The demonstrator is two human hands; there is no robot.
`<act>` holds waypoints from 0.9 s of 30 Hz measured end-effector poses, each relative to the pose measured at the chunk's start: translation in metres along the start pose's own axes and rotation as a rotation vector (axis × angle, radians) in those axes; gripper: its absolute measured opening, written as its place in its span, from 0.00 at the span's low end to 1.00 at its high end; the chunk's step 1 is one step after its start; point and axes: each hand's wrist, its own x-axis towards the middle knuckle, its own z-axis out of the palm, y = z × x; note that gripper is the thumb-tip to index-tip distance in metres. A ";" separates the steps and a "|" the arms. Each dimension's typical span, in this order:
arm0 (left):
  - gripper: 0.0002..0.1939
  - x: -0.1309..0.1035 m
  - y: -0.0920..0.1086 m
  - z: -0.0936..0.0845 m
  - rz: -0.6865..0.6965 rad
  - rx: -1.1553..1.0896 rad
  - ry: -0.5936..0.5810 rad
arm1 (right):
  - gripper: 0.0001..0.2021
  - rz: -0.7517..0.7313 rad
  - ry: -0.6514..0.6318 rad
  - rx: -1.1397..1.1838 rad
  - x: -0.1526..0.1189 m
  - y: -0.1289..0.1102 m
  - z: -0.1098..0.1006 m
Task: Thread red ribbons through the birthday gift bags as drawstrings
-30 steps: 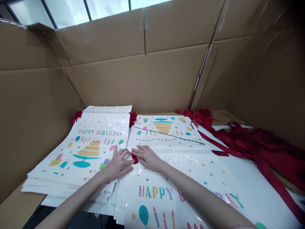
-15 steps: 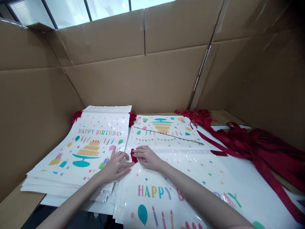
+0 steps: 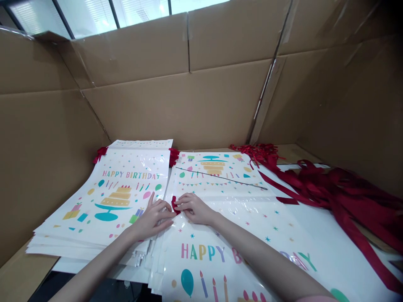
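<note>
The right hand [image 3: 194, 209] pinches red ribbon [image 3: 174, 202] while the part-curled left hand's [image 3: 154, 219] grip is unclear.

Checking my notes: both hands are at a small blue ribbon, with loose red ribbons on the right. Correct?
The small ribbon is red, not blue, in the head view; the left hand and right hand are at it, loose red ribbons on the right.

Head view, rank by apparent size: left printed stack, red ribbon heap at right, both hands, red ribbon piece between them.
Largest to smallest:
1. Left printed stack
2. Red ribbon heap
3. Left hand and right hand: look alike, not ranked
4. Red ribbon piece, partly covered
</note>
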 end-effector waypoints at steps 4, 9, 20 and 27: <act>0.15 0.001 0.001 0.000 -0.010 -0.003 -0.016 | 0.22 0.003 -0.013 -0.015 -0.001 0.000 0.000; 0.15 0.001 0.004 -0.007 -0.010 -0.053 0.000 | 0.22 0.002 -0.026 -0.030 -0.001 -0.001 -0.001; 0.15 0.008 -0.001 -0.009 -0.023 -0.033 0.094 | 0.21 0.010 -0.027 -0.011 0.001 -0.001 -0.001; 0.16 0.020 -0.024 -0.001 -0.013 0.042 0.021 | 0.20 0.008 0.002 -0.047 0.001 -0.003 -0.002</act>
